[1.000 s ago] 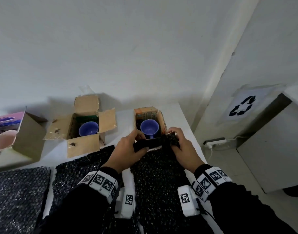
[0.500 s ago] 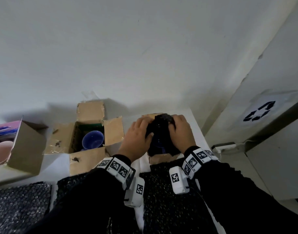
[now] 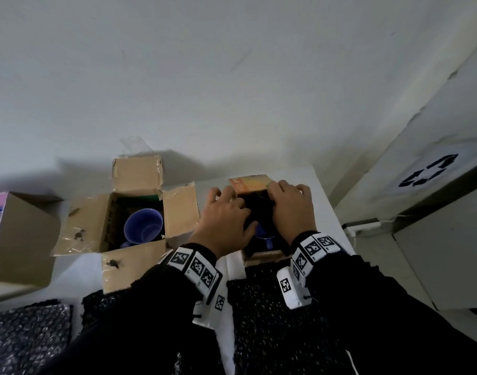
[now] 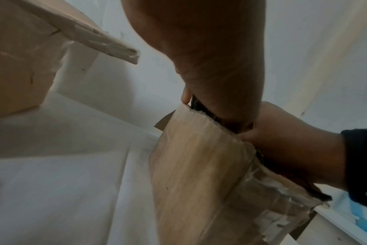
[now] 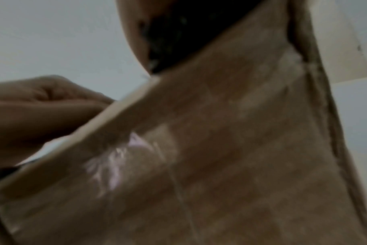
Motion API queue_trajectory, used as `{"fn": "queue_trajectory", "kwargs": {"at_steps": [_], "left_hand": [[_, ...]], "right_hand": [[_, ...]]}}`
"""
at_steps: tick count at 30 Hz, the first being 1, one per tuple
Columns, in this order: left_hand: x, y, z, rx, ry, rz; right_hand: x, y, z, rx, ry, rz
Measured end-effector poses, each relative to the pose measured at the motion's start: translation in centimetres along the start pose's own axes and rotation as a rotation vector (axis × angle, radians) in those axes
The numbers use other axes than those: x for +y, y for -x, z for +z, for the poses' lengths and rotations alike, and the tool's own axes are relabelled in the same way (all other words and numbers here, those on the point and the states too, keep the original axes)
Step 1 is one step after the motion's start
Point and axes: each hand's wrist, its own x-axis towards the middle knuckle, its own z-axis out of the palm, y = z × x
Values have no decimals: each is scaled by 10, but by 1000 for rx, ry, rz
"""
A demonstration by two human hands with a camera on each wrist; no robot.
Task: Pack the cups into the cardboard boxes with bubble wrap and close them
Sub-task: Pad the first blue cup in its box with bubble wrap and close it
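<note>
- Head view: both hands are at the small cardboard box (image 3: 261,257) on the right side of the white table (image 3: 320,190). The left hand (image 3: 224,226) and the right hand (image 3: 293,209) press down on black bubble wrap (image 3: 259,209) in the top of this box. Their fingers bend over the wrap. A bit of a blue cup (image 3: 263,235) shows under the wrap, between the two hands.
- Head view: a bigger open box (image 3: 129,263) sits just to the left. A second blue cup (image 3: 143,226) is inside it. More bubble wrap sheets (image 3: 272,320) lie flat on the table near the person. Another box (image 3: 21,239) stands at the far left edge.
- Left wrist view: the left hand (image 4: 210,58) reaches down into the top of the small box (image 4: 195,174). The right hand (image 4: 293,142) holds the box's top edge on the other side. A little black wrap (image 4: 199,107) peeks out at the rim.
- Right wrist view: the picture is blurry. The box wall (image 5: 220,149) fills most of it. Black wrap (image 5: 178,33) shows at the top, and the left hand (image 5: 42,107) is curled at the box's edge.
</note>
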Motion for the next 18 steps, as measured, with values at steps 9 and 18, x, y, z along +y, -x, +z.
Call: {"fn": "queue_trajectory", "kwargs": {"at_steps": [9, 18], "left_hand": [[25, -18, -12, -189, -133, -199], [22, -5, -5, -104, -57, -144]], "right_hand": [[6, 23, -9, -161, 108, -101], [9, 5, -9, -400, 182, -51]]}}
